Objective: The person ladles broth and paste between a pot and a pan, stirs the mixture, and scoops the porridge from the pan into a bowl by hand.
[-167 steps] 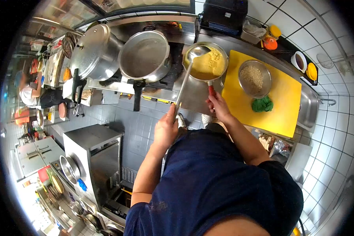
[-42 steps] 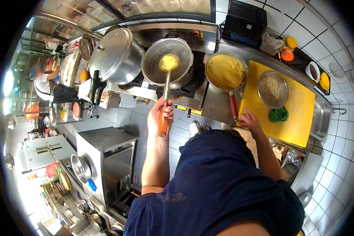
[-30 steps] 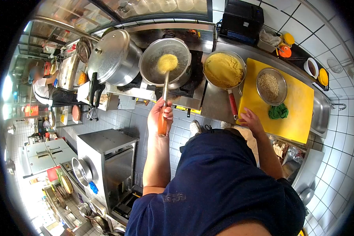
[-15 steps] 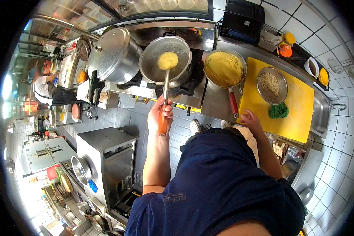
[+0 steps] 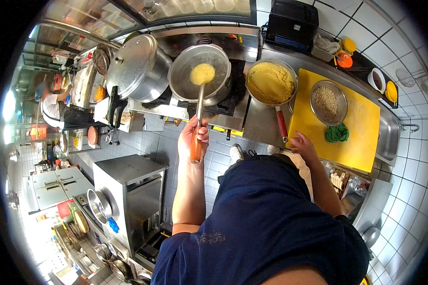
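A worker in a dark blue shirt holds a ladle (image 5: 200, 101) over the open mouth of a pot (image 5: 181, 67) at the stove, its cup loaded with crumbly yellow food (image 5: 202, 74). The work looks part-way along: one portion is in the ladle — none shows loose in the pot around it — while the bulk lies in a pan (image 5: 296, 84) to the right, which remains well filled. Whether the ladle's cup touches anything inside the pot cannot be told from this angle. The left hand (image 5: 187, 137) does the holding, fingers wrapped firmly round the orange grip, the butt end jutting out below the palm. The right hand (image 5: 303, 146) appears to carry nothing; its fingers are loosely curled and parted just beside the end of the pan's red handle (image 5: 281, 124), near the edge of a yellow board (image 5: 359, 145), though contact with either is unclear. On that board stands a steel bowl (image 5: 342, 105) of pale grain (image 5: 326, 107), apart from the yellow food, with a crumpled green cloth (image 5: 336, 133) beside it. A large lidded pot (image 5: 133, 71) stands to the left.
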Motion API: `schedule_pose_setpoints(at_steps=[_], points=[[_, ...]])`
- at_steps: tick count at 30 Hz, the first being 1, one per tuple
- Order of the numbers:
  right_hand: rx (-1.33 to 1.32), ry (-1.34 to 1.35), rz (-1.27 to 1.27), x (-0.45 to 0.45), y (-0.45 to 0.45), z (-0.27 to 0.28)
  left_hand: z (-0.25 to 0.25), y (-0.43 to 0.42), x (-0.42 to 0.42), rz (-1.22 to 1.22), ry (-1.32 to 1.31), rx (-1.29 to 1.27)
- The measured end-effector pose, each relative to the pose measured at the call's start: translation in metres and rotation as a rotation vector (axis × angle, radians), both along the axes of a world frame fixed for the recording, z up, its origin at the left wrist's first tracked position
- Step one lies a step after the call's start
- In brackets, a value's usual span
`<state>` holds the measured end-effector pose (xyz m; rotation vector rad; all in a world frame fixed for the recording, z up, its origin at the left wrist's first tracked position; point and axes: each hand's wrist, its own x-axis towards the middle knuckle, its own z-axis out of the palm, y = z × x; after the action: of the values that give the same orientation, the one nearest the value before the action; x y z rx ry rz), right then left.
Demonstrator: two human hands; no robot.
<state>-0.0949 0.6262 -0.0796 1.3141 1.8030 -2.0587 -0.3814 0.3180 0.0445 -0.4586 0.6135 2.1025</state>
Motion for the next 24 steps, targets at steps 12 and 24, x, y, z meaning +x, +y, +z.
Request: schedule_pose_setpoints(at_steps=[12, 24], points=[[0.013, 0.015, -0.009, 0.002, 0.001, -0.005, 0.02, 0.01, 0.0, -0.036, 0.223, -0.395], [0.017, 0.04, -0.02, 0.006, 0.003, -0.001, 0.028, 0.002, 0.007, -0.143, 0.685, -0.823]])
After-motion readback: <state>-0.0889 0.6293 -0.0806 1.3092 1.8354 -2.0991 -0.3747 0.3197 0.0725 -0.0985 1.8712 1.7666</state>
